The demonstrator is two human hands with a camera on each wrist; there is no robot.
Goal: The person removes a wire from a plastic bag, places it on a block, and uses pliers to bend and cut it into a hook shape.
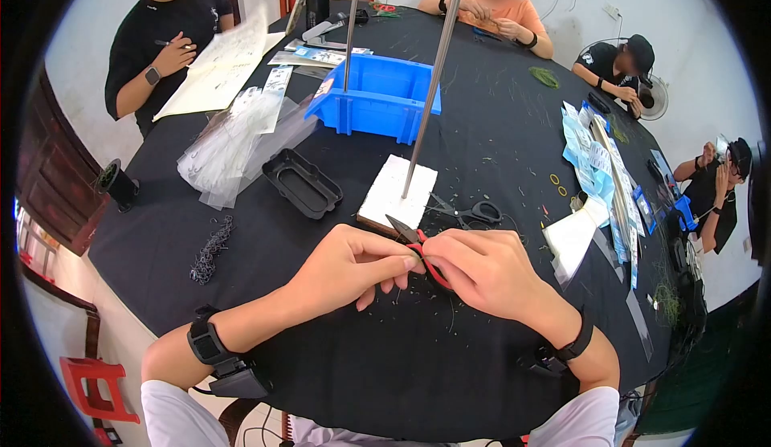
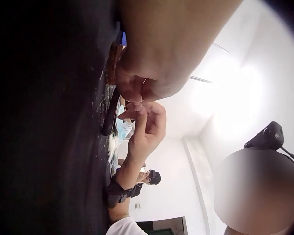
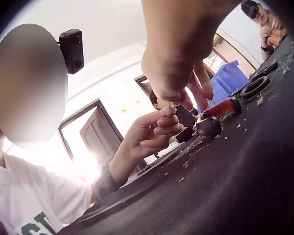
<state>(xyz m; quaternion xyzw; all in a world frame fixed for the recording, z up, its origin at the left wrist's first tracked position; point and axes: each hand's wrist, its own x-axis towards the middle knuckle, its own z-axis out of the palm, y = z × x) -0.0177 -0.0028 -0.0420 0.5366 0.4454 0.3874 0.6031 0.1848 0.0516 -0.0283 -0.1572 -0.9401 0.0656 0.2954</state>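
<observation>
My left hand [image 1: 349, 266] and right hand [image 1: 490, 274] meet fingertip to fingertip over the near side of the table. Between thumb and forefinger, each pinches a small thin strand, mostly hidden by the fingers; I cannot tell its kind. Under the hands lie red-handled pliers [image 1: 401, 228], their dark nose pointing away to the left. In the right wrist view, the red handle [image 3: 230, 106] shows low on the cloth beneath the right hand. Just beyond are black scissors [image 1: 484, 212] and a white-topped block [image 1: 387, 195] with an upright metal rod [image 1: 434, 77].
A blue bin [image 1: 377, 111] stands behind the block, a black tray [image 1: 301, 183] to its left. Tangled dark wire [image 1: 210, 253] and clear plastic sleeves [image 1: 229, 146] lie on the left; packets [image 1: 590, 154] on the right. Green clippings dot the black cloth. Several people sit around the table.
</observation>
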